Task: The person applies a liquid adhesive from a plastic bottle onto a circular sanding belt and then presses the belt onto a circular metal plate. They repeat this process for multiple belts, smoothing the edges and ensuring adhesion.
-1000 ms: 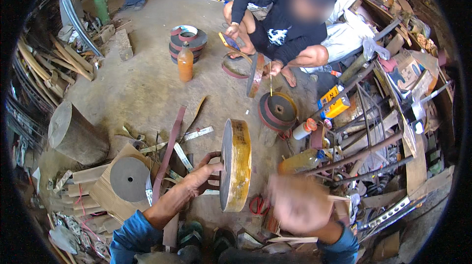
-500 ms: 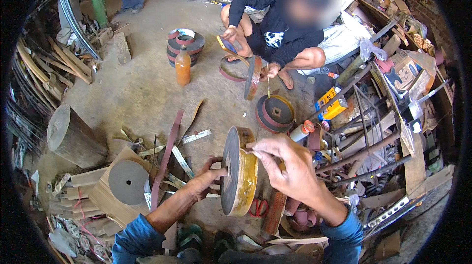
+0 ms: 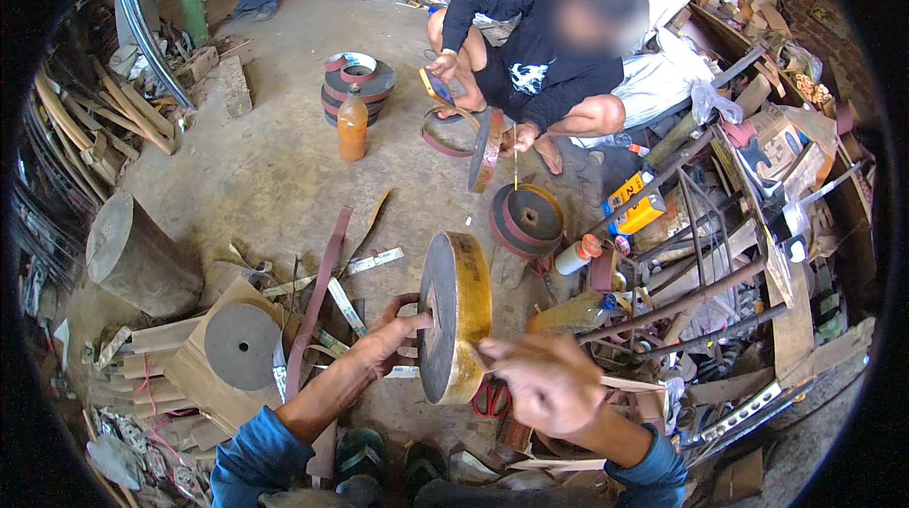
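Observation:
Upright in front of me is a thick grey wheel (image 3: pixel 437 323) with a glossy, yellow-coated rim. My left hand (image 3: pixel 390 342) grips it from the left side, its thumb at the centre hole and the other fingers behind. At the rim's lower right, my right hand (image 3: pixel 544 383) is closed with its fingertips against the yellow coating. Motion blurs this hand, and whatever it may pinch is hidden. Red-handled scissors (image 3: pixel 491 400) lie below the wheel. Strips of reddish-brown abrasive belt (image 3: pixel 322 295) and pale printed strips (image 3: pixel 348 307) lie left of it.
Across from me a person (image 3: pixel 540 63) squats, holding another wheel (image 3: pixel 486 150). Wheels are stacked (image 3: pixel 358 91) behind an orange-filled bottle (image 3: pixel 351 129). A wooden log (image 3: pixel 142 257) and a grey disc on cardboard (image 3: pixel 243 347) are at left. Metal bars and scrap (image 3: pixel 705 290) crowd the right.
My right hand has slid down along the wheel's rim, from near its upper part to the lower right. The wheel has shifted slightly up and left; my left hand still grips it.

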`<state>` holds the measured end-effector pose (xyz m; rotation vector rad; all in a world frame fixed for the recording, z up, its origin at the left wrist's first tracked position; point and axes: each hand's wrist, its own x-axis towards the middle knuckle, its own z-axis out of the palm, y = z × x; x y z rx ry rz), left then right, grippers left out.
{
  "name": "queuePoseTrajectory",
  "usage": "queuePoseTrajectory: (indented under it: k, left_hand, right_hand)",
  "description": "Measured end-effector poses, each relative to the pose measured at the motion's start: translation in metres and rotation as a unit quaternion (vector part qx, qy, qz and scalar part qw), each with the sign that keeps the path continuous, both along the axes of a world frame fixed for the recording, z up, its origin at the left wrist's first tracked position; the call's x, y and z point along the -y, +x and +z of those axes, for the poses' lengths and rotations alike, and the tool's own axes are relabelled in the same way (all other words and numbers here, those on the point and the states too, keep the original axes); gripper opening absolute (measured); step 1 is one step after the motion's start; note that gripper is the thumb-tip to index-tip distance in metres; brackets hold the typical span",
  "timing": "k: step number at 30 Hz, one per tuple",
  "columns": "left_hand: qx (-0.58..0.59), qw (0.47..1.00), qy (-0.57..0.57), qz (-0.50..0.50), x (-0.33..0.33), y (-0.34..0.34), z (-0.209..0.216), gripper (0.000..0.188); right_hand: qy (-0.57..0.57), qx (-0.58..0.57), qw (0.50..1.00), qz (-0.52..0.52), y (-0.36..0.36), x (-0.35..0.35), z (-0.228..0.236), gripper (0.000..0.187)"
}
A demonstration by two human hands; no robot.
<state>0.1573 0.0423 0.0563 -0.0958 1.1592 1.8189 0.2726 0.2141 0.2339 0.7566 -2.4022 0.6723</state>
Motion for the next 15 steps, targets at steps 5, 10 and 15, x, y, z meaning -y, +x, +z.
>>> queuePoseTrajectory:
  k: [5,10,15]
  left_hand:
    - [0.033,0.999,-0.035,0.003,0.004,-0.004,0.011,0.084]
    - [0.060,0.998,-0.027,0.023,0.003,-0.004,0.013,0.084]
    - [0.075,0.997,0.012,0.014,0.004,-0.007,0.008,0.089]
  right_hand:
    - [-0.202,0.086,0.969,-0.117,-0.003,-0.006,0.008,0.015]
    - [0.045,-0.015,0.999,0.021,-0.002,-0.005,-0.006,0.024]
    - [0.219,-0.067,0.972,0.056,0.007,-0.009,-0.042,0.025]
